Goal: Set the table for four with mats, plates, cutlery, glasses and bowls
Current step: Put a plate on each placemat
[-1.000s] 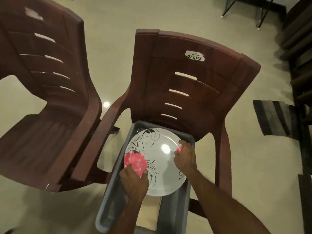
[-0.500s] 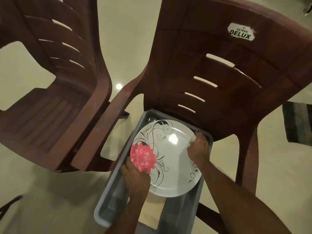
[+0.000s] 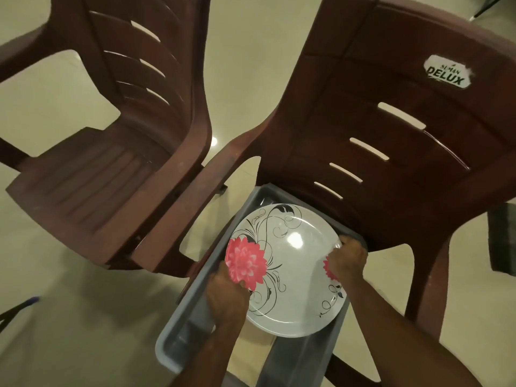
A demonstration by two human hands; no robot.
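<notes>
A round white plate point(image 3: 290, 263) with a pink flower and black swirls lies over a grey plastic tub point(image 3: 178, 339). My left hand point(image 3: 226, 297) grips the plate's near-left rim, just under the flower. My right hand point(image 3: 347, 259) grips the right rim, fingers curled over the edge. The tub stands on the seat of the right-hand brown chair point(image 3: 391, 129). What lies under the plate in the tub is hidden.
A second brown plastic chair point(image 3: 106, 152) stands at the left, its arm touching the right chair's arm. Pale tiled floor point(image 3: 69, 317) surrounds both. A dark striped mat point(image 3: 502, 241) lies at the right edge. A dark thin leg with a blue tip point(image 3: 19, 308) shows at lower left.
The view has drawn closer to the chairs and tub. Both hands stay on the plate's rims; the right hand has slid a little further along the right edge.
</notes>
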